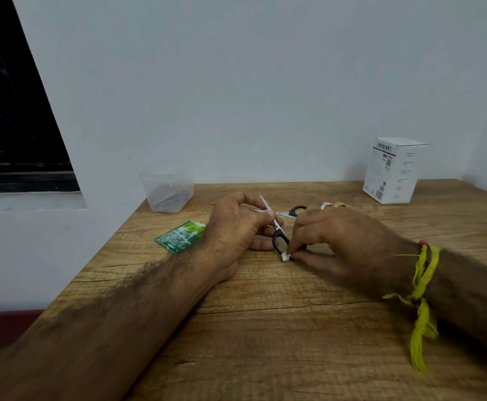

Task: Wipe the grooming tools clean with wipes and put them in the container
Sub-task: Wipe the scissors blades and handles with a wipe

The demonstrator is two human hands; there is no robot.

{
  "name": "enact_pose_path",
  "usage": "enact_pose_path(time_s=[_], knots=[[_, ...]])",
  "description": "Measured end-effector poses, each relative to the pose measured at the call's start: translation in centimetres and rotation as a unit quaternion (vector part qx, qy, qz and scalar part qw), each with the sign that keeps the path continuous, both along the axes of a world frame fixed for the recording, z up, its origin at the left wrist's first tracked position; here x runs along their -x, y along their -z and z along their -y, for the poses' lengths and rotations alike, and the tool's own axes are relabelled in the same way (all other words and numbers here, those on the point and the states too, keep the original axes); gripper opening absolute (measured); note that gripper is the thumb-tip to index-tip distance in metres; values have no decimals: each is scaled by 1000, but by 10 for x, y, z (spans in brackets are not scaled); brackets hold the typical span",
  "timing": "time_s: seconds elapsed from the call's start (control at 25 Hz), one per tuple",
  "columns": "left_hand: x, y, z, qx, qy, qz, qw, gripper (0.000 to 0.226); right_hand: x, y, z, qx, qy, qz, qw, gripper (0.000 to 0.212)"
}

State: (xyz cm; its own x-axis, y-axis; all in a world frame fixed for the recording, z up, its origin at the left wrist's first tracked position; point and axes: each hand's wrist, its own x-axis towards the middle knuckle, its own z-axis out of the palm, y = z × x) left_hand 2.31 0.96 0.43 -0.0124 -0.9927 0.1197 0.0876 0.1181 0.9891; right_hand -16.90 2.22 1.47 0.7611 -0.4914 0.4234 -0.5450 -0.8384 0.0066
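Observation:
My left hand pinches the blades of a small pair of scissors with black handle loops, held tilted above the wooden table. My right hand pinches a small white wad of wipe against the lower black loop. The scissors are spread open, and the second black loop shows behind my hands. A clear plastic container stands at the back left corner of the table with some items inside. A green wipe sachet lies torn open left of my left wrist.
A white printed carton stands at the back right by the wall. Small metal tools, silver and gold coloured, lie behind my right hand. A thin stick lies behind my left hand. The table's left edge runs close to the sachet.

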Motion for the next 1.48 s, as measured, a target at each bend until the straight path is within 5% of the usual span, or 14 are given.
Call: enact_pose_path(time_s=[0.44,0.72,1.48], knots=[[-1,-1,0,2,0,5,1000,14,3,3,4,-20,9,21,1000,12],[-2,-2,0,-5,-3,0,1000,15,1,9,9,-32,11,113,993,10],[-1,-6,-5,-8,-9,5,1000,17,-18,15,9,32,70,127,989,23]])
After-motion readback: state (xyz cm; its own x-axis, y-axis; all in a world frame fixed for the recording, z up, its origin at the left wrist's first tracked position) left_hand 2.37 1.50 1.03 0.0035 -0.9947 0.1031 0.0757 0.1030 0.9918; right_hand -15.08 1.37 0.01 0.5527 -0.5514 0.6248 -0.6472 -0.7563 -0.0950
